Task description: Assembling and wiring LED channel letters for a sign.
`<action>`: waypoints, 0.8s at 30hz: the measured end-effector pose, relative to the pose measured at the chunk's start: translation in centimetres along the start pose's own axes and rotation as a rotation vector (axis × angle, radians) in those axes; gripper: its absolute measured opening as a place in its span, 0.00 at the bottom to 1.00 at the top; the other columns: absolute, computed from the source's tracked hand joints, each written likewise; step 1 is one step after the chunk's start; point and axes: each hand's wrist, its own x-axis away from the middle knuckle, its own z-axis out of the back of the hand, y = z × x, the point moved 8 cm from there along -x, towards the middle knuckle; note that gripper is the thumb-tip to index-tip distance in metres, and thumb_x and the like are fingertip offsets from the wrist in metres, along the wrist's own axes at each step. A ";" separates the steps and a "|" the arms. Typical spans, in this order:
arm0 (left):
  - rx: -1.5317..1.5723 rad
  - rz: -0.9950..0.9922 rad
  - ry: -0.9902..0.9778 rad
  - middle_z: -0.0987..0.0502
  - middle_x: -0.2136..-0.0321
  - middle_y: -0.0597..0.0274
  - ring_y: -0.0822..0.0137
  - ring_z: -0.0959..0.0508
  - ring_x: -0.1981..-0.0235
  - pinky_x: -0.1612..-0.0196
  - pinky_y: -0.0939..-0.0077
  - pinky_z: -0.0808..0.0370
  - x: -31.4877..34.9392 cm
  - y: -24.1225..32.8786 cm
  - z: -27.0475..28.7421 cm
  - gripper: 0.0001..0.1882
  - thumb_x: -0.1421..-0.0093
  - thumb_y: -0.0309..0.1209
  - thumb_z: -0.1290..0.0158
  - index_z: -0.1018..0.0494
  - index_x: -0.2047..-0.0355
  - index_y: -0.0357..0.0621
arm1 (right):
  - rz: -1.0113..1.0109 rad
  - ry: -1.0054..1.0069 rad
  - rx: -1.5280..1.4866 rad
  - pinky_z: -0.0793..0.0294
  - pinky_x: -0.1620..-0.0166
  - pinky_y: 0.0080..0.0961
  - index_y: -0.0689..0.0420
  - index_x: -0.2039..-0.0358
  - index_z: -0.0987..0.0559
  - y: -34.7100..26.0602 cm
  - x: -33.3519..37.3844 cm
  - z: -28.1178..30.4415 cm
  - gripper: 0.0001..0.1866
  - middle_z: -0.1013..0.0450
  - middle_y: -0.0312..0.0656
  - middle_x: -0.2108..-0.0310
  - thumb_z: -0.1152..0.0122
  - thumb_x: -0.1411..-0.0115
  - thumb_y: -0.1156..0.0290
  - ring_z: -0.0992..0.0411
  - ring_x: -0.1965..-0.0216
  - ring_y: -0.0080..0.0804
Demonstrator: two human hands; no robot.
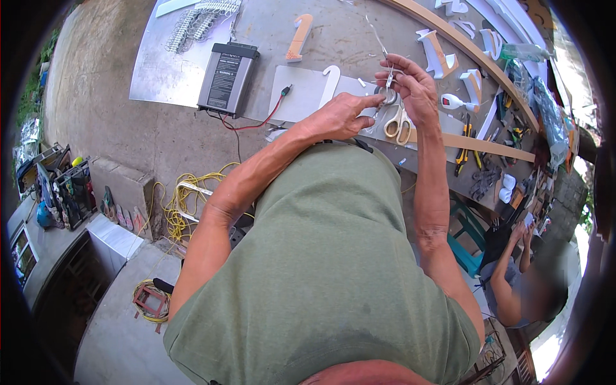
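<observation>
My right hand (416, 91) is raised over the workbench, its fingers closed on a thin silvery wire-like strip (389, 78) that runs up and away from it. Close beside it on the left, my left hand (351, 117) has its index finger stretched toward the strip's lower end and its other fingers curled. Whatever lies between that thumb and index finger is too small to make out. Just below both hands lie scissors (405, 136) with cream handles. A flat grey-white sheet (294, 82) is under the hands, with a white hook-shaped piece (330, 83) on it.
A grey power supply box (224, 80) with a red lead stands at left, near linked small modules (202, 22). Numeral and letter shapes (438, 54), a white glue bottle (452, 101) and a long curved wooden strip (475, 51) lie around. A co-worker (513, 282) sits at lower right.
</observation>
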 end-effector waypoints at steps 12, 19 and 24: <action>0.482 0.337 0.273 0.18 0.57 0.52 0.68 0.17 0.59 0.55 0.74 0.20 4.5 -8.3 3.3 0.16 0.32 0.24 0.48 0.25 0.47 0.31 | -0.143 0.122 -0.020 0.19 0.69 0.25 0.65 0.45 0.29 5.4 1.9 2.4 0.20 0.21 0.51 0.59 0.38 0.36 0.77 0.20 0.66 0.33; 0.336 0.501 0.327 0.16 0.70 0.59 0.74 0.18 0.70 0.66 0.76 0.20 7.9 -11.0 3.5 0.13 0.39 0.29 0.41 0.20 0.57 0.33 | -0.225 0.153 0.043 0.18 0.66 0.25 0.66 0.43 0.28 6.1 1.6 2.8 0.23 0.20 0.50 0.58 0.36 0.38 0.78 0.20 0.66 0.31; 0.468 0.459 0.219 0.17 0.63 0.56 0.72 0.18 0.64 0.58 0.77 0.21 6.9 -9.9 2.5 0.18 0.34 0.33 0.44 0.23 0.50 0.31 | -0.285 0.117 -0.041 0.19 0.64 0.24 0.65 0.47 0.24 8.0 2.4 1.6 0.19 0.19 0.48 0.58 0.34 0.38 0.76 0.20 0.67 0.29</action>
